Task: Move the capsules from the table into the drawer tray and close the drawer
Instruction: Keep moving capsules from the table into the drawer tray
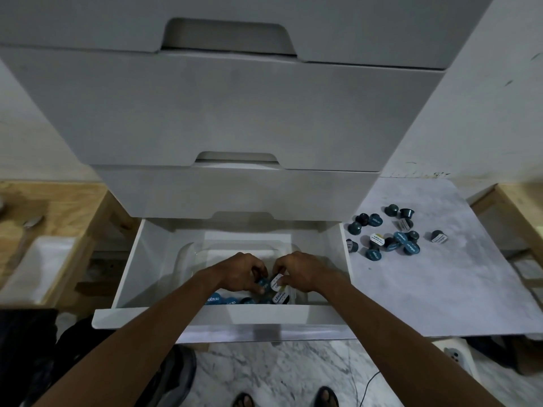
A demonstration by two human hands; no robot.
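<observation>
Left hand (244, 273) and right hand (304, 273), nearly touching, each curl round capsules (274, 293) in the clear tray (188, 254). I see the open drawer (205, 317) walls well apart from both wrists. Loose capsules (388, 233) lie on the table (440, 289) just beyond its right edge.

Held both bare arms (164, 327) stretched forward and down, converging toward the middle. Had left hand (244, 271) and right hand (304, 271) side by side, knuckles up, almost touching. Curled left fingers (258, 276) round a blue capsule (262, 285); pinched a white-lidded capsule (277, 282) between right thumb and fingers (284, 279).
</observation>
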